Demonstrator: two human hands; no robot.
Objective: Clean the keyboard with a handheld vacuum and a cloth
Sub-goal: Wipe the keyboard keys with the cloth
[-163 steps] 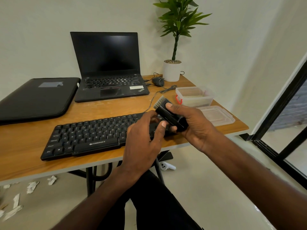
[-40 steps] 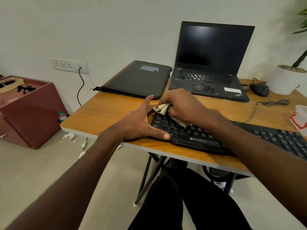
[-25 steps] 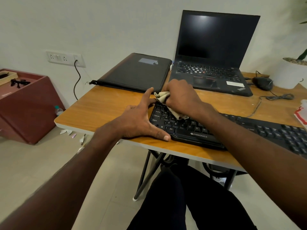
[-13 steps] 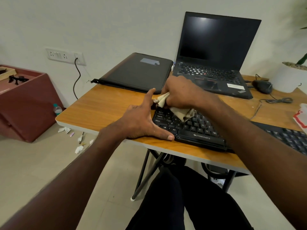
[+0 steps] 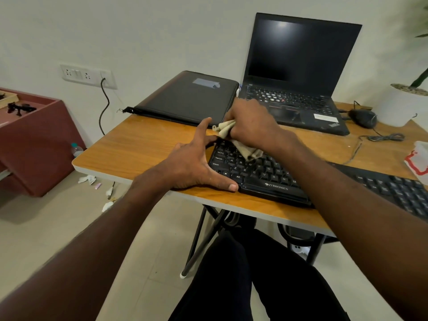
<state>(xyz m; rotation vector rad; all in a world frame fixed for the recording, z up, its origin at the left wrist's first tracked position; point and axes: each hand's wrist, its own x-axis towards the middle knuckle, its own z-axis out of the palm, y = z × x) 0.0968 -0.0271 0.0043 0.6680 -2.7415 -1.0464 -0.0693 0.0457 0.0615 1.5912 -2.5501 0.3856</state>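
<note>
A black keyboard [image 5: 266,174] lies along the front of the wooden desk [image 5: 150,147]. My right hand [image 5: 252,123] grips a bunched beige cloth [image 5: 240,144] over the keyboard's far left corner, and the cloth's loose end hangs onto the keys. My left hand [image 5: 196,163] rests flat against the keyboard's left end, fingers straight, thumb along the front edge. My right forearm covers the keyboard's middle. The handheld vacuum is not in view.
An open black laptop [image 5: 296,72] and a black sleeve [image 5: 187,98] sit at the back of the desk. A mouse [image 5: 362,118] with its cable and a white plant pot [image 5: 403,105] are at the right. A maroon cabinet [image 5: 34,140] stands left; paper scraps litter the floor.
6.5 s ago both hands held a small brush-tipped black device. Over the last second my right hand has kept rubbing the cloth on the keyboard's left end, shifting toward the far corner.
</note>
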